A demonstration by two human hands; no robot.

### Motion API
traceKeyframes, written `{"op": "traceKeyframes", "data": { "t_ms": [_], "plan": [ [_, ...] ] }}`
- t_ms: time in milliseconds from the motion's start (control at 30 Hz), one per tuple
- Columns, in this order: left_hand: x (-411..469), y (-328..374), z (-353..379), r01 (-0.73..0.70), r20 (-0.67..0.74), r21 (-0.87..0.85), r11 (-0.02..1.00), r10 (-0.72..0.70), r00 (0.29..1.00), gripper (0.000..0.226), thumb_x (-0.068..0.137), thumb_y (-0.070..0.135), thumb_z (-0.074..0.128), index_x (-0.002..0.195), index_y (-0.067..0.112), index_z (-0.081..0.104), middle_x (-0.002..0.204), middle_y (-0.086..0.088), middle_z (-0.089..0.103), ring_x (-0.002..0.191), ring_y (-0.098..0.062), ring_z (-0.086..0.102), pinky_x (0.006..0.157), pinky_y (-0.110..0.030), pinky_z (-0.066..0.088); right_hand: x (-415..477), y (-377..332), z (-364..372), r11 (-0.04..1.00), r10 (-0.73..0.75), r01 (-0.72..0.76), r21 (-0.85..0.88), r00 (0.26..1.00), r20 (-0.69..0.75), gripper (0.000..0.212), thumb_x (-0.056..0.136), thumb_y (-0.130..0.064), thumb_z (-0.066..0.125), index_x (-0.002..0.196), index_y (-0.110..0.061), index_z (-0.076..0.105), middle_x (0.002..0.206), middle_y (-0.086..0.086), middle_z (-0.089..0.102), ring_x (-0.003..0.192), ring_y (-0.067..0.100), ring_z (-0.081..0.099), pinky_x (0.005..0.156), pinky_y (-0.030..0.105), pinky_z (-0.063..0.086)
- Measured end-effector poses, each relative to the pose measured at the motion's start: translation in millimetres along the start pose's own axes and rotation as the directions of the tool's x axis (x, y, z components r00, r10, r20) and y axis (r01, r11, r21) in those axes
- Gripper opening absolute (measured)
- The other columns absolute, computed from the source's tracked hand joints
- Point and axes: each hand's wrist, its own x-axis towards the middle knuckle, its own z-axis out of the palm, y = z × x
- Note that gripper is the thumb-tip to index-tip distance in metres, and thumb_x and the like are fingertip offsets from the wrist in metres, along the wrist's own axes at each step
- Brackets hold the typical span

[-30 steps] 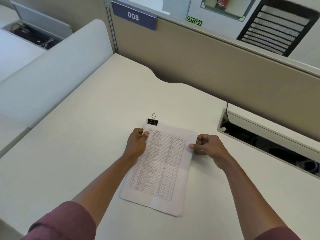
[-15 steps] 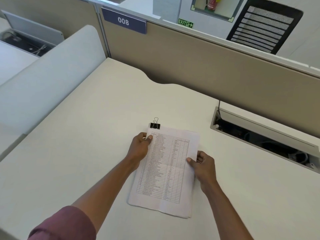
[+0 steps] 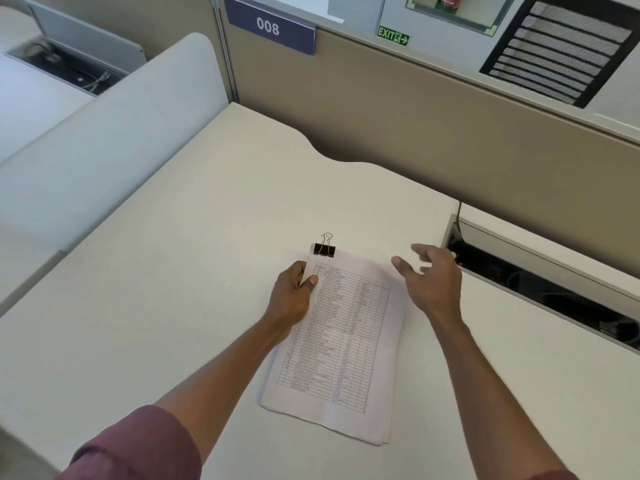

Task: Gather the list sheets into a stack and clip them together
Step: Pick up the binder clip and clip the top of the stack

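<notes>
A stack of printed list sheets [image 3: 341, 344] lies on the pale desk [image 3: 180, 258], its long side running away from me. A black binder clip [image 3: 324, 249] with wire handles grips the stack's far left corner. My left hand [image 3: 294, 297] pinches the stack's left edge just below the clip, thumb on top of the paper. My right hand [image 3: 431, 282] hovers over the stack's far right corner with fingers spread, holding nothing.
A tan partition [image 3: 433, 126] walls the desk's far side. An open cable tray [image 3: 540, 282] with wires is sunk into the desk at the right. A curved white divider [image 3: 104, 140] borders the left side.
My right hand has let go of the stack's right edge, lifted and opened toward the far right corner. My left hand keeps its pinch on the left edge.
</notes>
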Motion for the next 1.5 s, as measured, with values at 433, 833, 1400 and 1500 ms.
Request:
{"op": "traceKeyframes", "data": {
  "t_ms": [433, 833, 1400, 1500],
  "plan": [
    [3, -1, 5, -0.014, -0.023, 0.063, 0.998, 0.015, 1.000, 0.018, 0.111, 0.020, 0.057, 0.126, 0.019, 0.066, 0.117, 0.007, 0.078, 0.105, -0.011, 0.075, 0.076, -0.022, 0.054, 88, -95, 59, 0.992, -0.105, 0.012, 0.129, 0.660, 0.744, 0.036, 0.083, -0.020, 0.090, 0.113, -0.004, 0.078, 0.110, 0.017, 0.081, 0.108, 0.034, 0.076, 0.098, 0.044, 0.063],
    [8, -3, 10, -0.017, -0.051, 0.097, 0.995, 0.022, 0.998, 0.015, 0.110, 0.019, 0.058, 0.122, 0.016, 0.067, 0.115, 0.005, 0.078, 0.105, -0.016, 0.074, 0.085, -0.030, 0.059, 87, -73, 79, 0.984, -0.131, 0.003, 0.180, 0.696, 0.706, 0.023, 0.081, -0.010, 0.091, 0.102, -0.003, 0.083, 0.094, 0.018, 0.082, 0.086, 0.022, 0.077, 0.095, 0.046, 0.064],
    [9, -2, 9, -0.013, -0.051, 0.100, 0.995, 0.018, 0.999, 0.014, 0.109, 0.016, 0.059, 0.120, 0.016, 0.067, 0.109, 0.006, 0.078, 0.100, -0.016, 0.075, 0.079, -0.028, 0.058, 83, -56, 86, 0.954, -0.103, -0.121, 0.274, 0.728, 0.678, 0.023, 0.079, -0.011, 0.092, 0.099, -0.003, 0.084, 0.082, 0.008, 0.080, 0.083, 0.018, 0.073, 0.080, 0.033, 0.060],
    [8, -2, 8, -0.007, -0.040, 0.096, 0.995, 0.011, 0.999, 0.014, 0.110, 0.016, 0.058, 0.121, 0.016, 0.067, 0.111, 0.007, 0.078, 0.101, -0.014, 0.075, 0.080, -0.027, 0.059, 84, -56, 85, 0.956, -0.108, -0.120, 0.268, 0.705, 0.701, 0.025, 0.080, -0.013, 0.091, 0.101, -0.003, 0.083, 0.078, 0.003, 0.077, 0.082, 0.017, 0.070, 0.079, 0.032, 0.058]
  ]
}}
